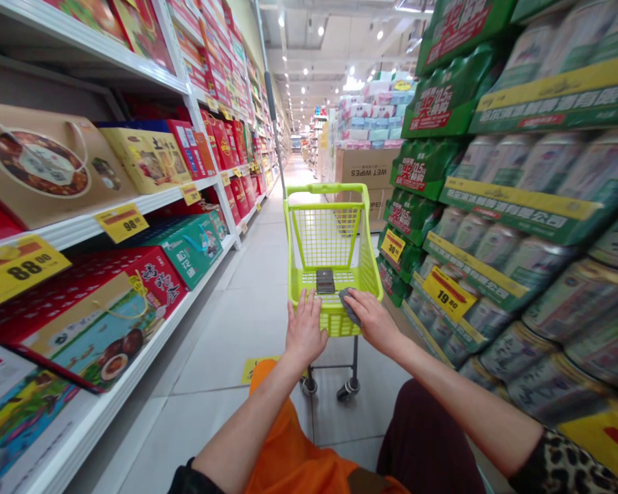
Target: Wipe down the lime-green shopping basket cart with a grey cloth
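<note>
A lime-green shopping cart (330,189) stands right in front of me, its basket facing up toward me. My left hand (305,328) rests on the near left edge of the basket, fingers stretched out and nothing in them. At the near right edge, my right hand (371,317) presses a grey cloth (350,306) against the rim. Inside the basket lies a small dark flat item (325,280), whose kind I cannot make out. Below the basket show the cart's dark legs and two black casters (347,391).
Shelves of gift boxes (154,288) with yellow price tags run along the left. On the right rise stacked packs of cans (499,240) and green bottle packs (417,168), close to the cart. A wet wipes carton (365,165) stands ahead. Grey floor tiles (226,302) lie left of the cart.
</note>
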Action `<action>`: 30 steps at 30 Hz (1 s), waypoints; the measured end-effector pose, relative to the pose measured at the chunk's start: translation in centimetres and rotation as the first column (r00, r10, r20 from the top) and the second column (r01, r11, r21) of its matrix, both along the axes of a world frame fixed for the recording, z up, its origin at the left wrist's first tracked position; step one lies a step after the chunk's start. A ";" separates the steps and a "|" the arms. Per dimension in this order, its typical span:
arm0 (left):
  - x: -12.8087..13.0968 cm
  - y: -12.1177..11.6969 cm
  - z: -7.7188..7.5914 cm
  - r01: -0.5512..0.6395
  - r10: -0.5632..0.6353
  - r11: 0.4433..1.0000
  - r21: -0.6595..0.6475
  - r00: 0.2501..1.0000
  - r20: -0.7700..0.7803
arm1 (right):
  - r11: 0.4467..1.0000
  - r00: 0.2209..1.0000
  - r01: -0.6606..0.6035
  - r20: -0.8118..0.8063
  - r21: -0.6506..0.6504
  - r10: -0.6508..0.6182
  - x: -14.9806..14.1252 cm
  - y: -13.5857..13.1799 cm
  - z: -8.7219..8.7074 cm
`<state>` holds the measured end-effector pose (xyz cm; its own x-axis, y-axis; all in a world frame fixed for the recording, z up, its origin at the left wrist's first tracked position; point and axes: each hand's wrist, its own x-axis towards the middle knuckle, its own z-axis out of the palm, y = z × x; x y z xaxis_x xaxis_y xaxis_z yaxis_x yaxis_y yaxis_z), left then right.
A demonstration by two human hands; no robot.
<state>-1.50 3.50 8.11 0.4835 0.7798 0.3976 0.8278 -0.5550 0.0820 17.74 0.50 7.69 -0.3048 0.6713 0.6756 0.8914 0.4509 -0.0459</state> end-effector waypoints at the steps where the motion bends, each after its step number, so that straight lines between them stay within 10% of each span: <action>1: 0.0 -0.1 -0.1 0.002 -0.002 1.000 0.004 1.000 0.005 | 1.000 1.000 0.010 -0.005 0.000 -0.010 0.8 -0.4 0.0; 30: 0.1 -1.7 -1.2 0.053 -0.068 0.988 0.144 0.992 0.106 | 0.998 0.996 -0.026 -0.081 0.050 0.030 1.7 -3.6 -0.2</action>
